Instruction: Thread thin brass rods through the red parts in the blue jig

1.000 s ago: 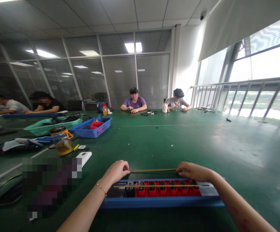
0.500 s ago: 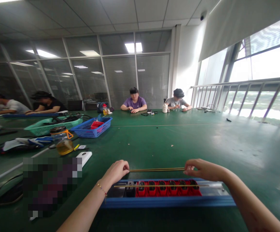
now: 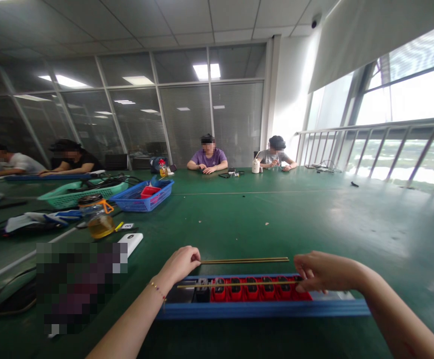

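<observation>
Two thin brass-coloured rods (image 3: 245, 260) lie side by side beyond a blue rail tray (image 3: 262, 310). My left hand (image 3: 182, 262) pinches their left end. Over the tray's row of red holders with black parts (image 3: 252, 294) runs another thin rod (image 3: 239, 284). My right hand (image 3: 316, 271) is above the tray's right part, its thumb and fingertips closed at the right portion of that rod. The fingers partly hide the rightmost holder and the rod's right end.
On the left are a blue basket (image 3: 144, 197), a green basket (image 3: 82, 192), a jar of yellow liquid (image 3: 99, 222) and a white device (image 3: 132, 244). Several people sit across the table (image 3: 217, 214).
My right hand has let go of the right end of the two far rods and moved nearer, down to the rod over the tray. My left hand stays in place.
</observation>
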Motion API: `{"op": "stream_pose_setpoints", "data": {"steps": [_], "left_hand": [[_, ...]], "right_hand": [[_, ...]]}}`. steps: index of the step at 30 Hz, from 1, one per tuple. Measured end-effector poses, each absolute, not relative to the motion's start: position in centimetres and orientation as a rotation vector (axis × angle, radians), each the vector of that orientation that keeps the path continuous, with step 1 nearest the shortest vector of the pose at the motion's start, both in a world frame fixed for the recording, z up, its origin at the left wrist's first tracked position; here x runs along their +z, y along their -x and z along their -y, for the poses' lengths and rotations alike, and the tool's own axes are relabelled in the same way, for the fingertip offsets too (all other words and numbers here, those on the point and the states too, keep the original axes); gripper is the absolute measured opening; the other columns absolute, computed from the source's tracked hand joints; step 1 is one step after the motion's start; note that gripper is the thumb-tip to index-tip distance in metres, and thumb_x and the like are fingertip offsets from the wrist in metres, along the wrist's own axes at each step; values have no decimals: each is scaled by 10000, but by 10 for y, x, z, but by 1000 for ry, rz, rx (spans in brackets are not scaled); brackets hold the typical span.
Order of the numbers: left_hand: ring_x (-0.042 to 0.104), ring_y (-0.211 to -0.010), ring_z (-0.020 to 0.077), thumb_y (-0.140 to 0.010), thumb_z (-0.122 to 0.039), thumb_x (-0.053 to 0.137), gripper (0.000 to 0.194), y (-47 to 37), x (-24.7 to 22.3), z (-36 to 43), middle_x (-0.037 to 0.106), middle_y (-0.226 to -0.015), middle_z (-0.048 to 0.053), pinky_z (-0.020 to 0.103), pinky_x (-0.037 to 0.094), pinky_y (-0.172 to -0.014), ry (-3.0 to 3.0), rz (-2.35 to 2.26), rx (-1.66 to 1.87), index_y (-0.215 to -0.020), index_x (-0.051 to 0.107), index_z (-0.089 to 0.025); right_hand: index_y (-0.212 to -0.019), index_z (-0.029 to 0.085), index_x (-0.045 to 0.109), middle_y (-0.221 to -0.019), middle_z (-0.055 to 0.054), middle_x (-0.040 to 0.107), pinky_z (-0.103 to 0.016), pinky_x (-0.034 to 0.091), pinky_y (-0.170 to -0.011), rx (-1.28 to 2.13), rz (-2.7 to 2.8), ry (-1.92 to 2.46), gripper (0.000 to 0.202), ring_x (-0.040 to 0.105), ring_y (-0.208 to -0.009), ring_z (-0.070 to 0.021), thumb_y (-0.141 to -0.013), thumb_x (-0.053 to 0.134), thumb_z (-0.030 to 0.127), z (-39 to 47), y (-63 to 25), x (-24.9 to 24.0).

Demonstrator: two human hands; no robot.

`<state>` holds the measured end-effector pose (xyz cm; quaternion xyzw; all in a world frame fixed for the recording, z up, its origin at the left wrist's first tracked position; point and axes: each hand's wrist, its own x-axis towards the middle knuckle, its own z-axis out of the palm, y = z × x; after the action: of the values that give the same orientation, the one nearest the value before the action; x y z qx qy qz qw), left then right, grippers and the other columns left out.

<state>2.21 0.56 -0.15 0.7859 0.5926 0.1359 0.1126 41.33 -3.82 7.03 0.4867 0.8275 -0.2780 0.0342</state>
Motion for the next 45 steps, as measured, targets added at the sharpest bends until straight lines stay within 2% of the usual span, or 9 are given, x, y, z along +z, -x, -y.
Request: {"op": "stream_pose_setpoints", "data": {"steps": [4, 9, 14, 18, 24, 27, 31, 38, 45], "left_hand": [[548, -759, 138, -731, -291, 529, 117, -22, -2, -6, 609, -815, 11, 223, 375, -650, -2300, -1745, 392, -743, 613, -210], [549, -760, 139, -732, -292, 529, 121, -22, -2, -6, 615, -829, 13, 225, 373, -656, -2283, -1746, 384, -749, 613, -207], [552, -756, 141, -734, -298, 522, 134, -24, 0, -4, 617, -827, 17, 225, 376, -656, -2274, -1745, 374, -749, 613, -201], [554, -775, 150, -732, -293, 518, 138, -26, 4, -3, 624, -834, 20, 229, 377, -668, -2267, -1769, 377, -750, 621, -203], [563, -770, 149, -766, -302, 464, 205, -27, 7, -1, 639, -802, 22, 230, 369, -669, -2276, -1773, 405, -714, 636, -204], [565, -729, 152, -781, -432, 431, 319, -28, 9, 0, 635, -768, 27, 236, 363, -629, -2272, -1776, 407, -706, 632, -197], [567, -730, 160, -679, -529, 529, 358, -28, 8, -2, 633, -801, 28, 226, 371, -598, -2234, -1743, 355, -736, 628, -190], [564, -758, 151, -702, -371, 557, 185, -24, 1, -7, 627, -815, 13, 229, 387, -646, -2248, -1734, 371, -743, 625, -203], [553, -782, 152, -714, -293, 545, 116, -26, 3, -4, 613, -823, 13, 238, 378, -675, -2351, -1742, 369, -731, 631, -217]], "right_hand": [[-784, 194, 579, -709, -24, 623, -213, 360, -464, -710, -2686, -1511, 339, 553, -584, -149, -760, 476, 516, 42, -408, 81], [-800, 173, 638, -713, -26, 619, -223, 394, -561, -883, -2838, -1284, 416, 532, -646, -148, -837, 358, 478, 48, -401, 102], [-863, 195, 650, -792, -33, 624, -238, 413, -607, -940, -2917, -1439, 401, 531, -691, -162, -837, 362, 473, 48, -422, 110], [-870, 191, 648, -756, -31, 598, -227, 418, -552, -997, -2856, -1606, 418, 508, -643, -148, -810, 388, 513, 34, -439, 95], [-851, 169, 654, -764, -30, 613, -213, 424, -546, -1114, -2779, -1510, 409, 519, -650, -140, -802, 405, 489, 5, -434, 52], [-812, 157, 661, -680, -27, 623, -213, 408, -522, -947, -2770, -1568, 387, 523, -591, -134, -798, 417, 457, -3, -422, 32], [-801, 179, 667, -711, -28, 664, -223, 413, -567, -646, -2829, -1617, 266, 571, -626, -152, -765, 476, 361, -10, -405, 17], [-776, 230, 631, -764, -13, 667, -231, 389, -620, -285, -2780, -1723, 192, 596, -718, -165, -723, 457, 169, -13, -389, 14], [-887, 240, 589, -955, -48, 595, -295, 367, -718, -74, -2784, -1729, 213, 534, -914, -218, -703, 491, 201, -11, -387, 12]]}}
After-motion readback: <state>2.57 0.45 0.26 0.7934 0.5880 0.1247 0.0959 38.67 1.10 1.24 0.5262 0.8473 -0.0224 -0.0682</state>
